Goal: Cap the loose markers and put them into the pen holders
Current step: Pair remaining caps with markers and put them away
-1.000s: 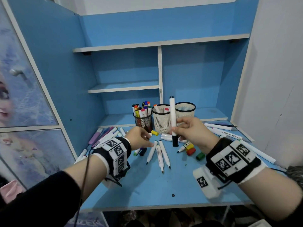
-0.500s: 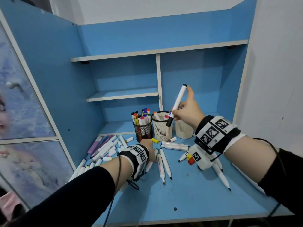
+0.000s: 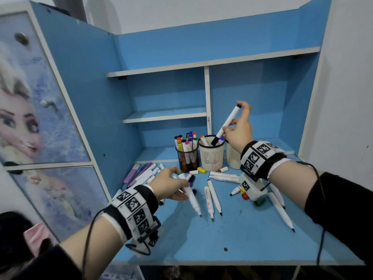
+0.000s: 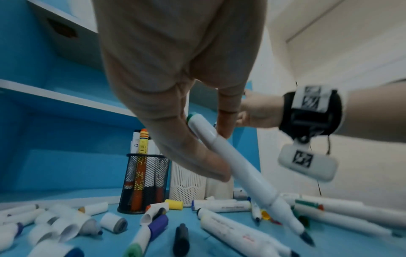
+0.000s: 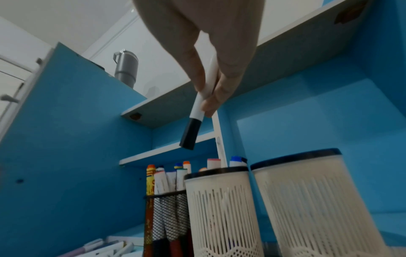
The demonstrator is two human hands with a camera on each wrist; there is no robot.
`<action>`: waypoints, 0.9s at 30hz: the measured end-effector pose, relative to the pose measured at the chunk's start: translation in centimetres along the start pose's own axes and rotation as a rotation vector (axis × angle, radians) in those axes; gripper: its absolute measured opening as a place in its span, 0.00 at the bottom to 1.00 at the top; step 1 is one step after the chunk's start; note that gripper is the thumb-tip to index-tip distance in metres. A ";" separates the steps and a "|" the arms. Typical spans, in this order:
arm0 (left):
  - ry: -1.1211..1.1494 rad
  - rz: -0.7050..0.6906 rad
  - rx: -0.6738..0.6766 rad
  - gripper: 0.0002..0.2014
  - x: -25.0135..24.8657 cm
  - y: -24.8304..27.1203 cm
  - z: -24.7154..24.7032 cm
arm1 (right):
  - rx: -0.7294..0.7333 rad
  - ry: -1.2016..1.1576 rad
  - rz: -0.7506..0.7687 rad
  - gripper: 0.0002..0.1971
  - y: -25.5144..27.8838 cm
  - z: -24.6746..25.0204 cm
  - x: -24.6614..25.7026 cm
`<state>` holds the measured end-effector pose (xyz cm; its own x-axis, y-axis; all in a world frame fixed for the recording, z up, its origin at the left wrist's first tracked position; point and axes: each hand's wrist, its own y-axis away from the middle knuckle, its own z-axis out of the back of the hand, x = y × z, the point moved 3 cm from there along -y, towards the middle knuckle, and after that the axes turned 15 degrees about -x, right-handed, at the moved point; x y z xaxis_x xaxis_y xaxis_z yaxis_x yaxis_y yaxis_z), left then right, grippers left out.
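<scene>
Over the middle white holder, the right hand pinches a black-capped marker tilted cap-down, which risks striking the rim or the markers inside, while the left hand grips an uncapped marker whose tip may smear the desk.

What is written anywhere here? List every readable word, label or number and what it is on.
No text can be read.
White desk marker: printed line, too blurred.
Orange marker in black mesh holder: label, too blurred.
Wristband: code squares, no words.
</scene>
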<state>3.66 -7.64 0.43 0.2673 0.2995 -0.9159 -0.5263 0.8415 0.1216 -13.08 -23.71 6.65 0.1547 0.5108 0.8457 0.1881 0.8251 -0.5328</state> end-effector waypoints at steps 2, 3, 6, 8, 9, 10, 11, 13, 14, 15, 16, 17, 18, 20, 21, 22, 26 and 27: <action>0.136 0.058 -0.028 0.15 1.3 1.1 0.5 | -0.032 0.013 0.013 0.32 0.0 -0.8 -0.1; 0.201 0.085 -0.037 0.14 2.1 1.6 0.6 | -0.044 0.023 0.020 0.30 0.1 -1.2 -0.2; 0.386 0.155 -0.060 0.11 4.8 3.2 -0.1 | -0.054 0.039 0.050 0.24 0.2 -2.2 -0.5; 0.473 0.188 -0.076 0.11 6.6 4.1 -1.2 | -0.045 0.083 0.076 0.22 0.3 -2.9 -1.0; 0.516 0.202 -0.082 0.12 7.4 4.5 -1.9 | -0.033 0.113 0.092 0.22 0.3 -3.1 -1.4; 0.562 0.209 -0.089 0.11 8.0 4.9 -2.6 | -0.016 0.143 0.110 0.22 0.3 -3.3 -1.7; 0.607 0.208 -0.102 0.11 8.5 5.2 -3.2 | 0.005 0.172 0.128 0.22 0.2 -3.6 -2.1; 0.685 0.187 -0.140 0.10 9.0 5.6 -4.3 | 0.052 0.239 0.162 0.19 0.1 -3.9 -2.6; 0.717 0.170 -0.161 0.09 9.1 5.7 -4.7 | 0.076 0.275 0.178 0.17 0.0 -4.0 -2.9; 0.737 0.151 -0.184 0.09 9.2 5.7 -4.9 | 0.102 0.309 0.190 0.15 0.0 -4.1 -3.1; 0.746 0.132 -0.207 0.08 9.2 5.7 -5.0 | 0.132 0.340 0.199 0.14 0.0 -4.2 -3.3; 0.749 0.114 -0.230 0.08 9.3 5.6 -5.0 | 0.164 0.373 0.207 0.13 0.0 -4.2 -3.6; 0.749 0.100 -0.248 0.09 9.4 5.6 -4.9 | 0.197 0.412 0.220 0.11 0.0 -4.3 -3.8; 0.737 0.076 -0.265 0.09 9.6 5.7 -4.8 | 0.265 0.516 0.273 0.10 0.0 -4.4 -4.3; 0.726 0.065 -0.263 0.09 9.6 5.8 -4.7 | 0.296 0.567 0.305 0.09 0.1 -4.4 -4.4; 0.717 0.055 -0.258 0.09 9.7 5.9 -4.7 | 0.319 0.605 0.330 0.10 0.1 -4.5 -4.5; 0.732 0.056 -0.253 0.09 9.9 6.0 -4.5 | 0.379 0.638 0.363 0.13 0.0 -4.0 -3.5; 0.747 0.060 -0.254 0.09 10.0 5.9 -4.4 | 0.386 0.612 0.364 0.13 0.1 -3.7 -3.0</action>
<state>-0.36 -1.68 -9.67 -0.3327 -0.1156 -0.9359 -0.7148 0.6783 0.1704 -9.98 -26.05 4.00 0.6664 0.6329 0.3942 -0.3075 0.7148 -0.6281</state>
